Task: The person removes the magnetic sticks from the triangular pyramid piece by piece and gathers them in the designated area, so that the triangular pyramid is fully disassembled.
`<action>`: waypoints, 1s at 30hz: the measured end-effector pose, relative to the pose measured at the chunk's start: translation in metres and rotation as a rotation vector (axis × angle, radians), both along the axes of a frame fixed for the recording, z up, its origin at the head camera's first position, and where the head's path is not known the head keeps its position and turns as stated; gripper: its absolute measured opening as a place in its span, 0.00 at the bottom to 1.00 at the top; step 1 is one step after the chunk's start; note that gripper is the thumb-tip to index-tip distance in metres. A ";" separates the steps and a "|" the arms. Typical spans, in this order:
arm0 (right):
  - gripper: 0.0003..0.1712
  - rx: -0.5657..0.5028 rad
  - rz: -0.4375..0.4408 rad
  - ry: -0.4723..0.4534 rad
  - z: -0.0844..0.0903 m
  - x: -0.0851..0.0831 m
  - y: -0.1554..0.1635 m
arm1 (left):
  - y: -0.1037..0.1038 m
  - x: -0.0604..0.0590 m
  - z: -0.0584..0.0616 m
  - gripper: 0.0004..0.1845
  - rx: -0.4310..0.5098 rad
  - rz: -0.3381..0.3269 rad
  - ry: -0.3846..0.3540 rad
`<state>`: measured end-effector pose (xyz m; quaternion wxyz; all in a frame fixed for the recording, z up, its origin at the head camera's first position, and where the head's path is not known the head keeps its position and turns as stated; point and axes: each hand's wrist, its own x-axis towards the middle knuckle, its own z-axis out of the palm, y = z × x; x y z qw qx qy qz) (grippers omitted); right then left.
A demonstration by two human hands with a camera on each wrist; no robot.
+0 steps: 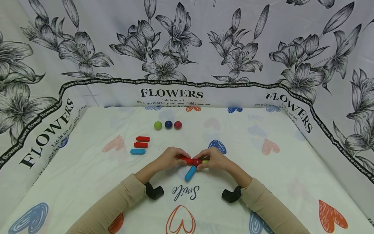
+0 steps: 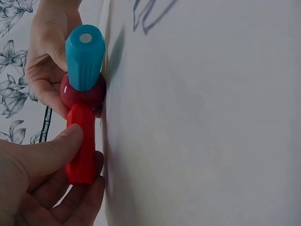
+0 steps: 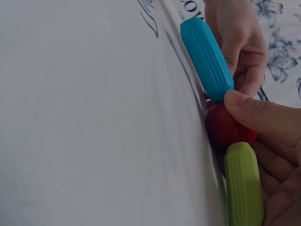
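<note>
Three rods being joined at red ball (image 1: 197, 162), table centre: red rod (image 1: 185, 159) pinched by L hand (image 1: 170, 157), green rod (image 3: 243, 183) by R hand (image 1: 214, 158). Blue rod (image 1: 190, 173), unheld at 7 o'clock, is likely being knocked loose by finger pressure.

Counter (image 1: 263, 182) before me under white cloth printed with coloured hearts and word "Smile". Far side: green ball (image 1: 158, 125), dark blue ball (image 1: 168, 124), dark red ball (image 1: 178, 124) in row. To my left: two red ribbed sticks (image 1: 143, 139) stacked above blue ribbed stick (image 1: 138, 151), just apart.
</note>
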<state>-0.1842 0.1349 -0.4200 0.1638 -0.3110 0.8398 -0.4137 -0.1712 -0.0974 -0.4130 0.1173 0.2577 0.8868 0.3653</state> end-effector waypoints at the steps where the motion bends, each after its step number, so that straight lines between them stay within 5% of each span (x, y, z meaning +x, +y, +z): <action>1: 0.19 -0.002 -0.002 -0.005 0.000 0.000 0.000 | 0.000 0.000 0.000 0.11 0.001 0.000 -0.004; 15: 0.18 -0.019 0.023 -0.006 -0.003 -0.002 0.003 | -0.007 0.001 0.006 0.11 0.016 -0.010 -0.039; 30: 0.19 0.007 0.001 -0.023 -0.002 -0.002 0.001 | -0.040 0.006 0.013 0.12 0.064 0.009 0.029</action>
